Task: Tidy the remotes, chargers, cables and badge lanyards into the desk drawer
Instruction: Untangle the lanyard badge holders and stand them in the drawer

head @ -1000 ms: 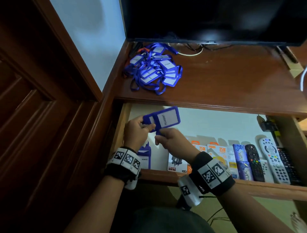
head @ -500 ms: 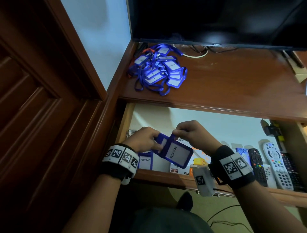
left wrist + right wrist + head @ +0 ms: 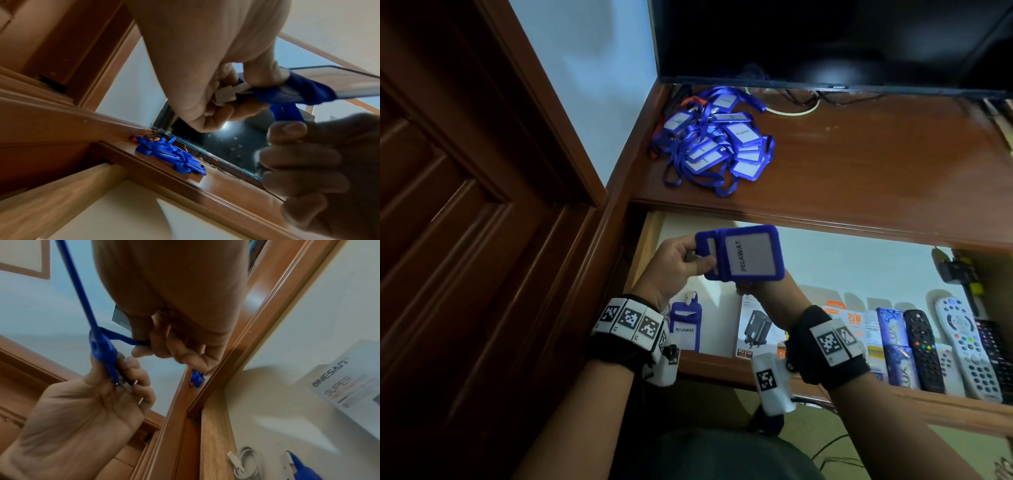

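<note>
A blue badge holder (image 3: 750,253) printed PELAWAT is held over the open drawer (image 3: 650,240). My left hand (image 3: 688,260) pinches its white clip end (image 3: 228,94) at the left. My right hand (image 3: 760,291) sits just under the holder, mostly hidden by it in the head view. In the right wrist view its fingers curl round the blue lanyard strap (image 3: 131,341), which runs to the clip. A tangled pile of several more blue badge lanyards (image 3: 715,144) lies on the desk top at the back left.
One badge holder (image 3: 685,325) lies in the drawer's left end, then charger boxes (image 3: 756,329) and several remotes (image 3: 962,346) to the right. A coiled white cable (image 3: 246,462) lies in the drawer. A dark TV (image 3: 825,41) stands at the desk's back; a wooden door (image 3: 465,240) is on the left.
Both hands lifted the badge holder and turned it level, its face now toward me. My right hand went from above the holder to beneath it.
</note>
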{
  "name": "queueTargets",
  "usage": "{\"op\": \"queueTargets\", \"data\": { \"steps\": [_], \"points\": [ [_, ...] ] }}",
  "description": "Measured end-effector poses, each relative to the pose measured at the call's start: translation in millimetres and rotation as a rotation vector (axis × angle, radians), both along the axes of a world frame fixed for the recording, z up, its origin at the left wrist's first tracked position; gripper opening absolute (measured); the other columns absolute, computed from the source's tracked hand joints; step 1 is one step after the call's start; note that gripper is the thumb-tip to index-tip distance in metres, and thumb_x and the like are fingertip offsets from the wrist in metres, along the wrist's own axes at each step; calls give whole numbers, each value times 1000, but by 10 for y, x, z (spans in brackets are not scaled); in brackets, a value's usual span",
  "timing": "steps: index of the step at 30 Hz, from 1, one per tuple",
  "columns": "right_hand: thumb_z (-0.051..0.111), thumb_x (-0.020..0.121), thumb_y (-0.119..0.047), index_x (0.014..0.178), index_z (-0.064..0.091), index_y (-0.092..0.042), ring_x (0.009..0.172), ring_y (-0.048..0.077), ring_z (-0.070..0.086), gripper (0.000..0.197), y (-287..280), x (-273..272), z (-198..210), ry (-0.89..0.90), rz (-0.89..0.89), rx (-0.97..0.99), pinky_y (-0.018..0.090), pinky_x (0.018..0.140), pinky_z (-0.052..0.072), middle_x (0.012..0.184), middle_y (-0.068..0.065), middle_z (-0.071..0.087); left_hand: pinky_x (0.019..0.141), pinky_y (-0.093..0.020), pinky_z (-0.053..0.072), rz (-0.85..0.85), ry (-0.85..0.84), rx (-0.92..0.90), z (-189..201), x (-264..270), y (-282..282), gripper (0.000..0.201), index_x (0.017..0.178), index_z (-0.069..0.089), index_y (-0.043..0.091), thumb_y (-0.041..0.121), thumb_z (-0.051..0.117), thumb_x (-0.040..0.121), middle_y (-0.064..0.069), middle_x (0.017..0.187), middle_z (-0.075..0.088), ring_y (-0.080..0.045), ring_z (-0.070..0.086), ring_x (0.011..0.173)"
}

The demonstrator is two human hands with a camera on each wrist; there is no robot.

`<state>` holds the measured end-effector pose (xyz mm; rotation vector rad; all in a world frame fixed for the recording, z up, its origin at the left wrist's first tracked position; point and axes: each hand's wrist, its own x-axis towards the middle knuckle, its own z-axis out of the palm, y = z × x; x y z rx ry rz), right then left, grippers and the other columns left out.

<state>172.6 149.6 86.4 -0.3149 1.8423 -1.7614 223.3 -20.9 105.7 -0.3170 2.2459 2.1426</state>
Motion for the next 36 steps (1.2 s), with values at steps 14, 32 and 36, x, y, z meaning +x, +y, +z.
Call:
{"op": "queueTargets", "data": {
  "steps": [14, 32, 36],
  "points": [
    [47, 87, 9, 85, 60, -1, 56, 15, 40, 17, -161, -174, 24, -52, 162, -23, 24, 54, 36, 68, 9, 58, 89, -38, 52, 139, 8, 199, -146, -122, -13, 19, 97, 68, 11, 17, 63, 80, -11, 98, 71, -29, 64, 100],
    [57, 82, -9, 61, 64, -10, 58, 20, 47, 22, 336, -1496, -583, 105, -163, 478, 27, 56, 36, 60, 5, 55, 74, -34, 46, -758, -637, -1197, -813, -596, 262, 23, 92, 61, 5, 28, 60, 88, -15, 109, 58, -32, 60, 97],
    [56, 85, -10, 84, 66, -2, 84, 29, 58, 13, 70, -1776, -604, 381, -205, 641, 30, 68, 40, 89, 15, 65, 71, -36, 47, -993, -577, -1248, -1019, -719, 364, 22, 96, 62, 4, 25, 62, 88, -17, 107, 60, -33, 60, 94]
  ]
}}
